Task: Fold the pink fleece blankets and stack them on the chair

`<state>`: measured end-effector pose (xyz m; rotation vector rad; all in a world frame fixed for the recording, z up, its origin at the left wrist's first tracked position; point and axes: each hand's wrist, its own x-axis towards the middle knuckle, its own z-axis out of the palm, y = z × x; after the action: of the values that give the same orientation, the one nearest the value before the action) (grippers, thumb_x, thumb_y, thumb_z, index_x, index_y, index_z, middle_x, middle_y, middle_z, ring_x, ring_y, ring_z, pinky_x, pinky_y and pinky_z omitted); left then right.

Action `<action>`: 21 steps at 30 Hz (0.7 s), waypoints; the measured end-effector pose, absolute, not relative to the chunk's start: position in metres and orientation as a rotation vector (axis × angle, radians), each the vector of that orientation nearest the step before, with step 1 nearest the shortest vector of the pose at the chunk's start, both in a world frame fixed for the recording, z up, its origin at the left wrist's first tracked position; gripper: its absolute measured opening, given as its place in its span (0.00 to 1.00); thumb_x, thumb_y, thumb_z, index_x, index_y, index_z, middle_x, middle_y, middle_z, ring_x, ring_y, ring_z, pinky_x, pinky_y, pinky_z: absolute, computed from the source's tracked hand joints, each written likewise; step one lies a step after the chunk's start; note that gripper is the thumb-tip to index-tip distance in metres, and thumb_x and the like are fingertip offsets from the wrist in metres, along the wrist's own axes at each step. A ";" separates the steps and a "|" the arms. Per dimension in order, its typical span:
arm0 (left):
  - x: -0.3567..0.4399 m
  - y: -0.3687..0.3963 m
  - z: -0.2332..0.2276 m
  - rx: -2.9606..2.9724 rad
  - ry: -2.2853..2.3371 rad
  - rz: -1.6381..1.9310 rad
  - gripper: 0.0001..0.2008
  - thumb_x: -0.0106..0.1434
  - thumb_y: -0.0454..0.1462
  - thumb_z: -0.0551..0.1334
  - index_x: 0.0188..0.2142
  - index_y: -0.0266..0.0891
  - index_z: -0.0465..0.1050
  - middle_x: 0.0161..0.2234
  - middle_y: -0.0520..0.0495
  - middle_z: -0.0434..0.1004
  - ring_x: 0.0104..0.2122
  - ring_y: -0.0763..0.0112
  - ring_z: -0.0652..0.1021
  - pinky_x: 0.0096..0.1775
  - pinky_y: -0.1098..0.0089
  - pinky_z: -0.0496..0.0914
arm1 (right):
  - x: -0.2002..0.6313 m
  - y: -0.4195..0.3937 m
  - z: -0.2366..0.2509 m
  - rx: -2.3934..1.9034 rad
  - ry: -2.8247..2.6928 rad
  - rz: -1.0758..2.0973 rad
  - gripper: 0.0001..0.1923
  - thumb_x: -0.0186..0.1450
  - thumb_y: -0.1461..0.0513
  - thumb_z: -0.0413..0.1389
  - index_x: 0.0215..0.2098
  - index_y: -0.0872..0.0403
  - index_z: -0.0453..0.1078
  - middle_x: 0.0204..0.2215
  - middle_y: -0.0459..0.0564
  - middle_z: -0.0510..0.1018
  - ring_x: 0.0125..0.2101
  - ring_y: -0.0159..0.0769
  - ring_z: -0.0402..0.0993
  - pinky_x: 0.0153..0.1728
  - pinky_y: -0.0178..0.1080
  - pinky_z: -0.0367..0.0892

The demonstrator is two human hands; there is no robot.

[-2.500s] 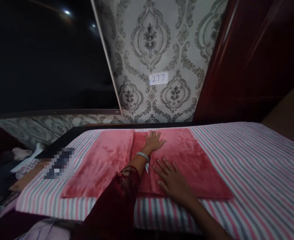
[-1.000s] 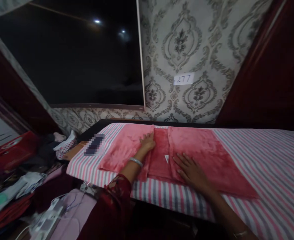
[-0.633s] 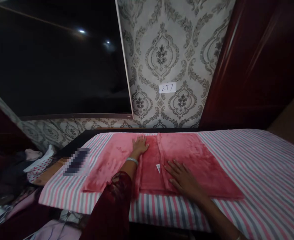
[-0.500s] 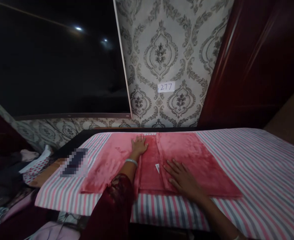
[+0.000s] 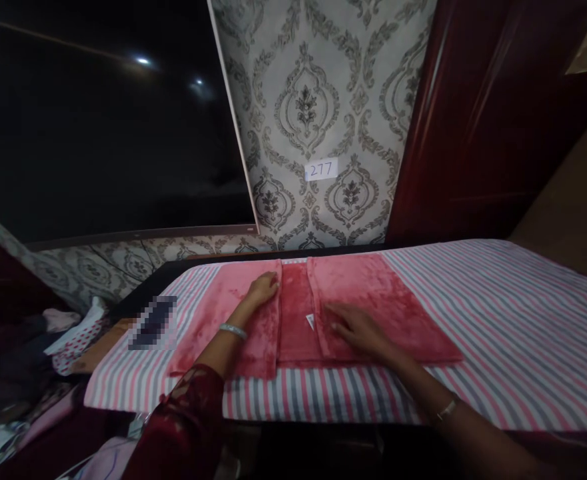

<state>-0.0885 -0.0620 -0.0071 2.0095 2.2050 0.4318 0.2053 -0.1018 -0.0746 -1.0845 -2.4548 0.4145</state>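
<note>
Patterned wallpaper (image 5: 318, 100) with a small label reading 277 (image 5: 321, 169) rises behind a bed covered by a striped sheet (image 5: 498, 320) in pink, grey and white. On the sheet, toward its head end and left of the middle, a pink fleece cloth (image 5: 373, 307) is laid flat.

Both side panels appear to have been folded in toward the middle of the cloth: the left panel's edge and the right panel's edge lie on either side of a darker central strip, where a small white tag (image 5: 310, 321) is seen. The two flaps do not meet, so the strip is left uncovered. As far as can be judged, the lengthwise folds are done and any crosswise folding is not yet begun; the near and far ends lie unfolded.

The left hand (image 5: 263, 291) is laid flat on the inner edge of the left panel, its grip wide and holding nothing. The right hand (image 5: 353, 323) is spread on the right panel, just right of the tag, fingers extended, nothing clasped.

The cloth's long axis, as now laid, runs left to right across the bed; the fold lines run from the near edge toward the wallpaper.
</note>
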 end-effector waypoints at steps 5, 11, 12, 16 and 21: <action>-0.041 -0.092 -0.021 2.013 2.089 0.427 0.17 0.69 0.40 0.52 0.42 0.37 0.79 0.42 0.43 0.82 0.42 0.64 0.79 0.44 0.69 0.69 | 0.185 -0.060 -0.047 -1.144 -2.276 0.413 0.23 0.69 0.62 0.48 0.60 0.54 0.71 0.56 0.54 0.76 0.54 0.43 0.74 0.56 0.43 0.67; 0.010 -0.135 -0.050 1.932 1.937 0.391 0.21 0.64 0.52 0.59 0.30 0.37 0.78 0.27 0.48 0.78 0.28 0.68 0.75 0.30 0.70 0.62 | 0.181 0.000 -0.042 -1.333 -2.251 0.431 0.24 0.64 0.70 0.52 0.59 0.59 0.71 0.56 0.56 0.76 0.56 0.41 0.72 0.58 0.39 0.65; 0.014 -0.140 -0.053 1.894 1.945 0.412 0.20 0.64 0.51 0.60 0.30 0.37 0.78 0.27 0.47 0.78 0.28 0.67 0.75 0.30 0.70 0.61 | 0.182 0.009 -0.042 -1.358 -2.240 0.425 0.24 0.64 0.70 0.52 0.59 0.59 0.72 0.56 0.57 0.76 0.56 0.41 0.72 0.58 0.39 0.64; 0.021 -0.150 -0.060 1.760 1.977 0.537 0.16 0.63 0.47 0.62 0.30 0.37 0.77 0.29 0.47 0.78 0.30 0.68 0.74 0.30 0.70 0.58 | 0.181 0.040 -0.043 -1.418 -2.217 0.412 0.25 0.65 0.69 0.52 0.61 0.58 0.70 0.57 0.57 0.75 0.54 0.43 0.74 0.56 0.40 0.67; 0.025 -0.157 -0.065 1.673 1.986 0.612 0.15 0.62 0.47 0.62 0.29 0.37 0.76 0.29 0.47 0.78 0.30 0.67 0.75 0.30 0.69 0.58 | 0.163 0.068 -0.049 -1.393 -2.242 0.382 0.27 0.66 0.69 0.51 0.63 0.56 0.68 0.60 0.54 0.72 0.60 0.40 0.68 0.61 0.38 0.61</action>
<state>0.0248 -0.1570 -0.0645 1.6734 1.9863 0.6121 0.1632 0.0683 -0.0485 -1.3932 -2.2419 0.3822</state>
